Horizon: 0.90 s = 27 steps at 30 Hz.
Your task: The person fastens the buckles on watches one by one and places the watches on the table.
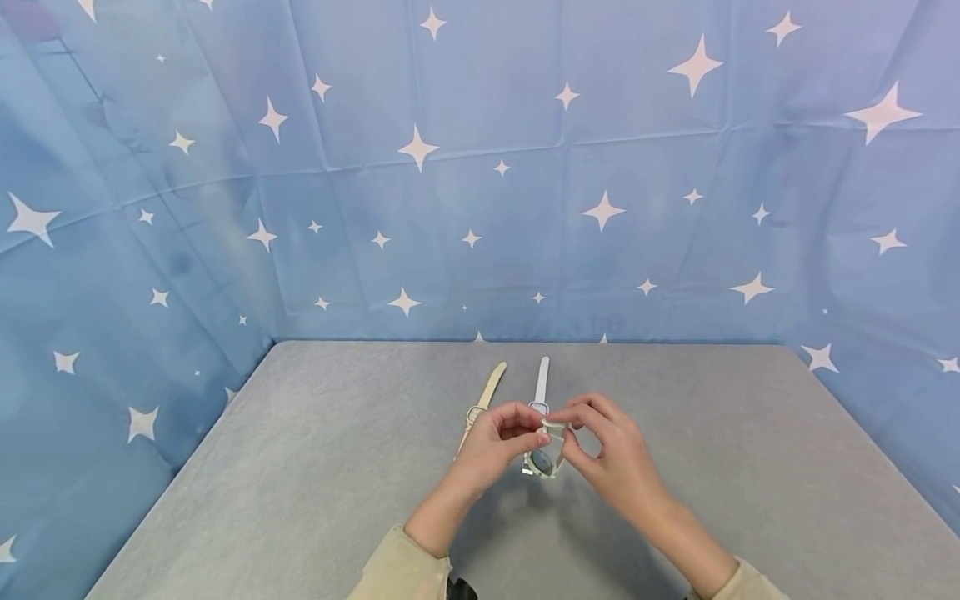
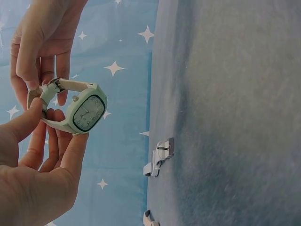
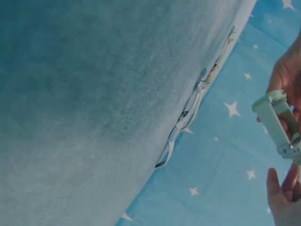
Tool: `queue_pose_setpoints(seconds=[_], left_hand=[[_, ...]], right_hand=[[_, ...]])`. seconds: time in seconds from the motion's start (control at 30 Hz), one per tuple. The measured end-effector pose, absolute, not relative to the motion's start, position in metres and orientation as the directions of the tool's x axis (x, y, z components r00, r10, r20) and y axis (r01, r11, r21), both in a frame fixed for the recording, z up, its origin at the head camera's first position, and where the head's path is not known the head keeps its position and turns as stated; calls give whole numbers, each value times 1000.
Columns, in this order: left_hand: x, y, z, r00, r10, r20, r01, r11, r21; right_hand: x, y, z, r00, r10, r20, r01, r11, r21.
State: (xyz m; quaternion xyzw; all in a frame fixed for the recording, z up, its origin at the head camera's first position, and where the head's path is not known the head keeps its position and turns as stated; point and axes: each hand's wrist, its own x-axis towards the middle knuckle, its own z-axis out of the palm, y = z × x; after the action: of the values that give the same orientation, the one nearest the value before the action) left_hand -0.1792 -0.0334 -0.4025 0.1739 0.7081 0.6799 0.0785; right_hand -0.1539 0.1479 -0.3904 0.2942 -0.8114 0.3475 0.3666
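Both hands hold a pale green wristwatch (image 1: 542, 462) above the table, its strap bent into a loop. My left hand (image 1: 491, 446) pinches the strap from the left side, thumb and fingers around the buckle area. From the other side my right hand (image 1: 615, 454) pinches the strap with thumb and index finger. In the left wrist view the squarish dial of the green wristwatch (image 2: 89, 113) faces the camera, tilted. The right wrist view shows the side of its strap (image 3: 273, 122); fingers hide part of the loop.
On the grey table (image 1: 300, 467) lie a cream wristwatch (image 1: 491, 383), partly behind the left hand, and a white wristwatch (image 1: 542, 383), partly covered by hands and the held watch. A blue star-patterned curtain (image 1: 480, 192) stands behind the table and along its sides.
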Motion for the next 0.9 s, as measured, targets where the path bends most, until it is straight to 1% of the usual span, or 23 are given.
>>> queue_pose_setpoints(seconds=[0.43,0.6,0.77,0.9], left_hand=[[-179,-33,-402,-925,360,125,136,4,991],[-179,-32,-402,-923,359,137,149,6,989],[-179,-32,-402,-922,358,145,158,6,987],[-179,-32,-403,-922,357,147,158,3,987]], right_hand=[[-155,149,-392,-568,-201,798,-725,580,-371],[-154,149,-391,-589,-198,784,-702,605,-374],[-153,150,-390,-601,-208,772,-684,634,-361],[-153,151,-389,-588,-232,775,-691,643,-332]])
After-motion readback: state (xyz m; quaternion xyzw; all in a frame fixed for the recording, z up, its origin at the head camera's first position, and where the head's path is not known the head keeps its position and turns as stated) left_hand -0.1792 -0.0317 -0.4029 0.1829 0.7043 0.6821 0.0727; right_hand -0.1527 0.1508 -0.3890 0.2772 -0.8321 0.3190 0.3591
